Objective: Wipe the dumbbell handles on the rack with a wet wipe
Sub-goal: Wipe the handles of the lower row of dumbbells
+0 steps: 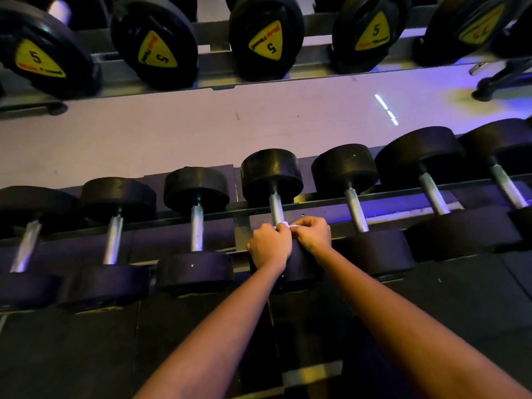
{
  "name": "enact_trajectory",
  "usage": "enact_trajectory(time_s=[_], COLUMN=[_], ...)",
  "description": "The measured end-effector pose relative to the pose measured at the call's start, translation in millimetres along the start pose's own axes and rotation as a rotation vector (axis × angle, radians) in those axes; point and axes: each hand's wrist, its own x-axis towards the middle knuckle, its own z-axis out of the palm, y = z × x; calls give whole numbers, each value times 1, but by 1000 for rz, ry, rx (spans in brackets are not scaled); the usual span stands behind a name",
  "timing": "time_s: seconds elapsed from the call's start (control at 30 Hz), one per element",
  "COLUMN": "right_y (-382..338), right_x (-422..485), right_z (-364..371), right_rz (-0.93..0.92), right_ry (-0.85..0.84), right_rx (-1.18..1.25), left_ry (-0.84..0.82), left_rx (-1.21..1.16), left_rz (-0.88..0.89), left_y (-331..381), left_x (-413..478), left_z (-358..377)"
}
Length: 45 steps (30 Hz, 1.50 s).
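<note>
The fingers (280, 232) of both hands are curled and pinch a small white wet wipe (283, 224) between them, the knuckles nearly touching. The wipe sits against the near end of a silver dumbbell handle (276, 207), just where the bar meets the near black head. The left hand (269, 244) and right hand (314, 234) lie over that near head, with bare forearms reaching in from the bottom edge of the view. This dumbbell (272, 174) is fourth from the left in a row of black round-headed dumbbells lying across the lower tier of the rack (322, 206), roughly at its middle, with the handles pointing away from the person. Neighbouring silver handles lie alongside it on each side. Along the top edge of the view, the upper-tier dumbbells (266, 43) show yellow triangular labels marked 5. Blue-violet light tints the scene.
</note>
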Motion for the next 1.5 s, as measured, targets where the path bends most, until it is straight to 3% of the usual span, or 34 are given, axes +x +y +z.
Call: enact_trajectory(time_s=[0.5, 0.87, 1.1, 1.5], right_y=[3, 6, -3, 1], right_x=[-5, 12, 34, 28], right_z=[-1, -2, -9, -10], right_rz=[-65, -35, -25, -96], right_ry=[25, -208, -405, -306], right_rx=[43, -14, -137, -111], left_ry=[16, 16, 55, -3], left_rx=[-83, -104, -83, 20], left_rz=[22, 6, -135, -90], left_y=[-5, -9, 4, 2], left_x=[4, 15, 14, 17], left_z=[-4, -1, 0, 0])
